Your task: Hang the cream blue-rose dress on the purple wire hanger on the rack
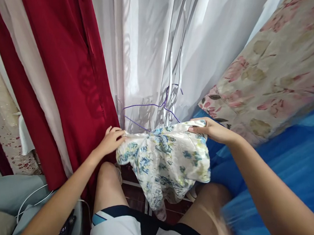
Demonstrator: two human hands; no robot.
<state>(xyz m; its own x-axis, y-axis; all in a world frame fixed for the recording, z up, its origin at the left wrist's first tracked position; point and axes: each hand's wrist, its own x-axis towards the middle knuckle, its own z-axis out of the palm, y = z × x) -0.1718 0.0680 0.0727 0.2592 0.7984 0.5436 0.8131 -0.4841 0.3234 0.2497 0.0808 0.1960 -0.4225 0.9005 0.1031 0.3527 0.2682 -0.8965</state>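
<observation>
A white garment with blue and yellow-green flowers (167,158) hangs between my two hands, above my knees. My left hand (112,139) grips its upper left corner, fingers closed on the cloth. At the opposite upper corner, my right hand (209,129) pinches the edge with the thumb in front. Just behind the garment's top edge is a purple wire hanger (144,105), its hook by a white metal frame (172,60). The garment covers part of the hanger's lower side, so I cannot tell whether they touch.
Red curtains (65,70) hang on the left and white curtains (146,40) behind. At right are a floral cloth (279,83) and blue fabric (287,156). Grey cushions (9,193) with a white cable (28,199) lie at lower left, beside a dark device with lit digits (65,228).
</observation>
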